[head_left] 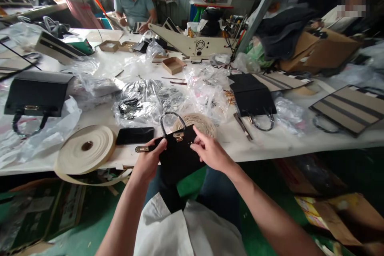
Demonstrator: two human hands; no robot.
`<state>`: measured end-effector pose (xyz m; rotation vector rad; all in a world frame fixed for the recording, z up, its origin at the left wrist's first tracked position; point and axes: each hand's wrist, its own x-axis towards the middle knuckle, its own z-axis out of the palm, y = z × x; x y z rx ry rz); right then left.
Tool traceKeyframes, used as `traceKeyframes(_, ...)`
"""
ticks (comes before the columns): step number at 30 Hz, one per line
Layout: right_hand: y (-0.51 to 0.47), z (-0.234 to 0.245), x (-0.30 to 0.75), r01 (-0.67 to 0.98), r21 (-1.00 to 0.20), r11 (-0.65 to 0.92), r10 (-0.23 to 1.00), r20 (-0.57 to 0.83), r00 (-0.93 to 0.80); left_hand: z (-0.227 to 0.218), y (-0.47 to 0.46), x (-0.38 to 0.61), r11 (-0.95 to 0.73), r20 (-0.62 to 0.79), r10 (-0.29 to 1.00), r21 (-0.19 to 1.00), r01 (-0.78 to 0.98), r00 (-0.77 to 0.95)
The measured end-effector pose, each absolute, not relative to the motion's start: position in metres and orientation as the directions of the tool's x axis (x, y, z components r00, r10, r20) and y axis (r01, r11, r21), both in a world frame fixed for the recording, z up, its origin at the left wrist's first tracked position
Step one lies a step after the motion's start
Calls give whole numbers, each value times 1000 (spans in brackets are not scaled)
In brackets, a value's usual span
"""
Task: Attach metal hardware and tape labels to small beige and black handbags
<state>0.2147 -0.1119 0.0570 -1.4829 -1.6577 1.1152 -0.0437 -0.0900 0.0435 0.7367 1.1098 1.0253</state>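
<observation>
In the head view, you hold a small black handbag [180, 158] in front of you at the near edge of the white table [264, 146], its lower part over your lap and its round handle [171, 113] standing up toward the tabletop. Your left hand [150, 160] is closed on the bag's left side, thumb laid on the front near the upper corner. A dark strap end with a metal plate [142, 149] sticks out to the left beside that hand. Your right hand [210, 151] grips the right side, index finger stretched to the upper corner and thumb against the front; how its other fingers sit behind the bag is hidden. A gold-toned clasp [179, 136] shows on the front, just under the handle.

To the left of your hands lie a black phone [135, 136] and, next to it, a large roll of beige tape [87, 148] whose loose end hangs past the table edge. A second roll [202, 123] lies just behind the bag you hold. Beyond are crumpled clear plastic bags [207, 96] and a small open cardboard box [174, 65]. Another black handbag [37, 93] lies at far left, and one more [253, 94] lies to the right, near striped panels [348, 108]. Across the table, a co-worker in a blue shirt [133, 4] sits with both hands near a striped piece.
</observation>
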Motion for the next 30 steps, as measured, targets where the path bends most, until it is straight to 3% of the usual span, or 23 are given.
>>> traceKeyframes(4, -110, 65, 211, 475, -867, 153, 977, 205, 59, 45, -96, -47, 338, -323, 941, 912, -234, 103)
traceKeyframes(6, -120, 73, 210, 562, -793, 233, 965, 260, -33, 46, -97, -47, 334, -327, 942, 906, -262, 68)
traceKeyframes(10, -136, 79, 205, 687, -686, 239, 938, -20, -347, 49, -95, -43, 325, -334, 942, 894, -310, 25)
traceKeyframes(12, -136, 75, 201, 748, -626, 218, 926, -110, -362, 53, -95, -40, 301, -308, 951, 911, -283, 18)
traceKeyframes(15, -128, 66, 197, 738, -649, 185, 945, -90, -316, 57, -96, -39, 264, -268, 963, 935, -237, 16)
traceKeyframes(17, -122, 60, 193, 632, -766, 119, 984, 8, -177, 59, -97, -40, 252, -253, 967, 941, -225, 24)
traceKeyframes(19, -115, 55, 190, 416, -909, 23, 995, 60, 77, 60, -97, -42, 249, -247, 968, 941, -228, 41)
traceKeyframes(21, -108, 52, 187, 120, -991, -65, 956, -27, 291, 61, -97, -42, 250, -245, 968, 940, -233, 53)
traceKeyframes(25, -95, 55, 198, -303, -934, -190, 898, -290, 329, 61, -94, -42, 207, -206, 978, 958, -200, 26)
traceKeyframes(28, -89, 63, 212, -412, -894, -178, 881, -331, 338, 59, -92, -42, 189, -193, 981, 971, -149, -13)
traceKeyframes(30, -87, 68, 217, -385, -916, -114, 876, -276, 396, 58, -92, -40, 210, -214, 977, 967, -146, -11)
